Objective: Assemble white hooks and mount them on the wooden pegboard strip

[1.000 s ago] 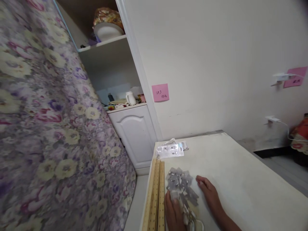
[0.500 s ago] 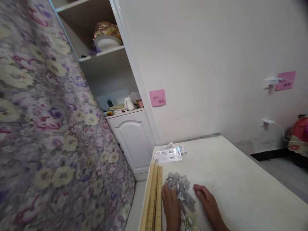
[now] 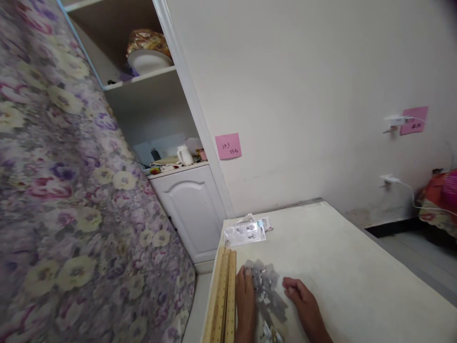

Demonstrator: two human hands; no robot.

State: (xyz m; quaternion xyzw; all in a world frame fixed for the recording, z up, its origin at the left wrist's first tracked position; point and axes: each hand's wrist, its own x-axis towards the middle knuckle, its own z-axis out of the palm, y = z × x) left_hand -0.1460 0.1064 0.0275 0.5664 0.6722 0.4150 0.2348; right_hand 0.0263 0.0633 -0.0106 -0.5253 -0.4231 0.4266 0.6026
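A pile of small grey, partly see-through pieces with shiny bits (image 3: 266, 281) lies on the white-covered table; their exact kind cannot be made out. My left hand (image 3: 245, 300) rests along the left edge of this pile, fingers stretched out and touching it. On the other side my right hand (image 3: 303, 299) lies on its edge, a little apart from the pile. Its fingers are loosely bent, and nothing shows in them. Clear and yellowish bits (image 3: 273, 333) trail from the pile toward the near side.
Long wooden strips with rows of holes (image 3: 224, 295) run along the table's left edge. Clear plastic packs of small metal hooks (image 3: 245, 233) lie farther back. A floral curtain (image 3: 89, 190) hangs at the left, beside a white cabinet (image 3: 187, 214). The wall borders the table's far edge.
The view has swung slightly to the right. My left hand has eased a little leftward from the pile, baring more of its near part. My right hand stays almost in place.
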